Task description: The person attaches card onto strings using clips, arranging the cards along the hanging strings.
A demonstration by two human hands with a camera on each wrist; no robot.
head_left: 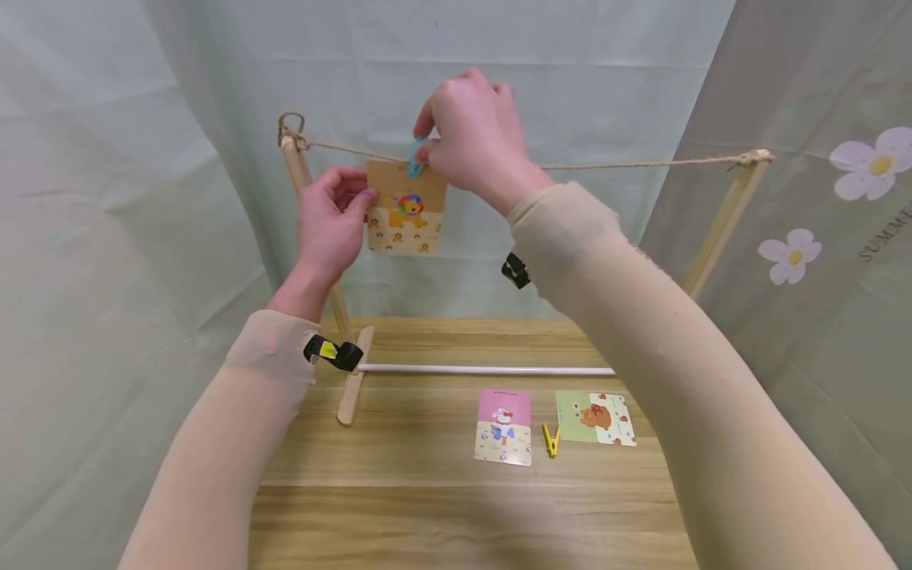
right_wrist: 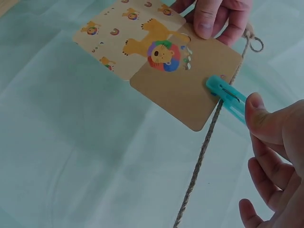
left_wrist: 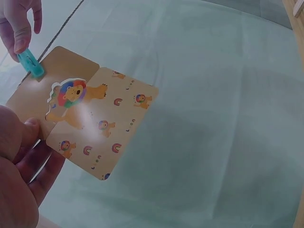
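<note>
A brown card with a lion picture (head_left: 408, 218) hangs upright at the rope (head_left: 613, 165), its top edge level with the line. My left hand (head_left: 333, 218) pinches the card's left edge between thumb and fingers. At the card's top edge sits a teal clothespin (right_wrist: 228, 95), its nose over both card and rope. Thumb and finger of my right hand (head_left: 477, 131) pinch the clothespin's handle end. In the right wrist view, the other fingers of that hand (right_wrist: 280, 152) are loosely bent.
Wooden posts (head_left: 727, 222) hold the rope at both ends, with a white rod (head_left: 484, 370) low between them. On the wooden table (head_left: 399, 507) lie a pink card (head_left: 503, 408), a yellow clothespin (head_left: 552, 441) and a green card (head_left: 577, 416). Pale curtain (head_left: 570, 95) hangs behind.
</note>
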